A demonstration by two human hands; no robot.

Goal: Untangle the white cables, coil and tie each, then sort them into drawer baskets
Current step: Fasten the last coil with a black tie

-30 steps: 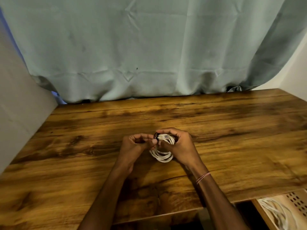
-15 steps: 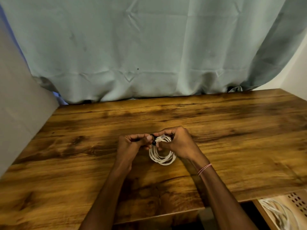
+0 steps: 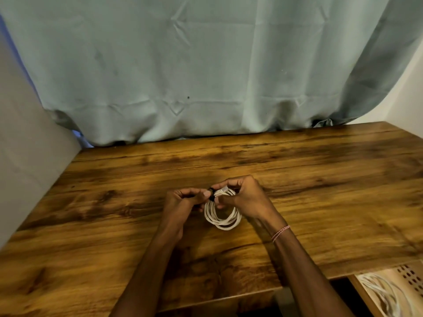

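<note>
Coil (image 3: pixel 223 221) sagged lower; L hand (image 3: pixel 183 202) pinches tie (image 3: pixel 211 195) beside it, R hand (image 3: pixel 247 197) grips top.

The left forearm (image 3: pixel 155 259) and the right forearm (image 3: pixel 304 266) were bare along all their visible length. A thin bracelet (image 3: pixel 280 233) of twisted red and white thread circled the right wrist, just behind the right grip (image 3: pixel 247 197), lying as two close strands slanted across the arm.

Your white cable coil (image 3: pixel 223 217) is at the table (image 3: pixel 320 179) middle, black tie (image 3: pixel 211 195) around its top; more white cables (image 3: pixel 384 291) lie in the drawer basket (image 3: pixel 409 275).
</note>
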